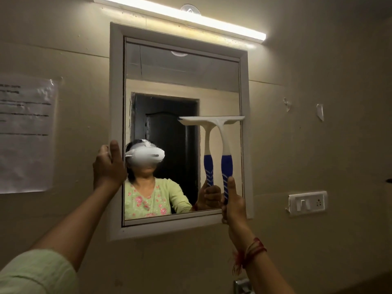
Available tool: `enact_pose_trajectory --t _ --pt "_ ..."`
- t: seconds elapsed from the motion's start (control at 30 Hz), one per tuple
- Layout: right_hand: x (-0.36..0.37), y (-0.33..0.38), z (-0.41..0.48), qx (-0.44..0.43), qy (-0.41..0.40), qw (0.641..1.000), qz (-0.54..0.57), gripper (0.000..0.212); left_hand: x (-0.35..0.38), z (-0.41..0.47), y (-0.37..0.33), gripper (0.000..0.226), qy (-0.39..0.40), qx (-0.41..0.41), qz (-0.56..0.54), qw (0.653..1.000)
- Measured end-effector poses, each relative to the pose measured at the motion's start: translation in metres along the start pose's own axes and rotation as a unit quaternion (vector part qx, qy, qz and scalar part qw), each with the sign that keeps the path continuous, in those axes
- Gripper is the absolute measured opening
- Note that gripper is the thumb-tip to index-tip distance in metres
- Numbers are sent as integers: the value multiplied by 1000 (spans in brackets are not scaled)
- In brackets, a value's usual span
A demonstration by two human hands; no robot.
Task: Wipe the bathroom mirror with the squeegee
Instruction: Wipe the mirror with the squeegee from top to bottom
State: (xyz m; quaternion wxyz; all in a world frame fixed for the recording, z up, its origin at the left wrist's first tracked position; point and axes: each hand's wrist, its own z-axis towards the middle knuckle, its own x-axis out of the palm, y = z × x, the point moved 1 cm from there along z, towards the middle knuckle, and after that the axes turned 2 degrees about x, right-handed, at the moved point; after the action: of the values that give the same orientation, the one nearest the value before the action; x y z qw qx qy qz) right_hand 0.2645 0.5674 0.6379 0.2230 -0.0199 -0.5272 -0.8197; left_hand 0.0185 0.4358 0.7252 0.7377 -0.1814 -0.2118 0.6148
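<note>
While the right hand [233, 201] clasps the squeegee [220, 132] on the mirror [182, 68], the left hand [108, 166] grasps its frame [115, 81].

Beige wall [318, 145], dim and warm-lit. Long tube light [180, 16] glowing along the top, tilted in the view, a clear suction cup [190, 9] just above it. On the left, a printed paper notice [25, 134] stuck flat, text too blurred to read. On the right, two torn tape scraps [320, 111] peeling from the paint; below them a white switch plate [307, 202] with one rocker and a socket. Faint horizontal seams crossing the wall. At the bottom edge, a small metal fitting [241, 286], partly cut off.
</note>
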Motion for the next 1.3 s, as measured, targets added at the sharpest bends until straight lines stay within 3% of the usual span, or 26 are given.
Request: enact_pose_trajectory --t 0.2,0.43,0.67,0.87,1.1,1.3 --pt "0 12 5 15 -4 1000 7 51 0 1 0 41 -2 -3 2 1000" --pt "-4 -31 -20 58 -11 998 -19 59 2 0 2 41 0 -2 -5 1000" --pt "5 -5 -11 52 7 999 13 57 3 2 4 41 -3 -5 -3 1000" --pt "-12 -39 -37 98 -1 995 0 59 2 1 3 47 1 -3 -6 1000" --pt "-15 -15 -23 76 -10 997 5 58 2 1 5 47 4 -8 -6 1000" --pt "-22 -51 -48 110 -24 994 -12 60 2 1 4 45 6 -12 -10 1000"
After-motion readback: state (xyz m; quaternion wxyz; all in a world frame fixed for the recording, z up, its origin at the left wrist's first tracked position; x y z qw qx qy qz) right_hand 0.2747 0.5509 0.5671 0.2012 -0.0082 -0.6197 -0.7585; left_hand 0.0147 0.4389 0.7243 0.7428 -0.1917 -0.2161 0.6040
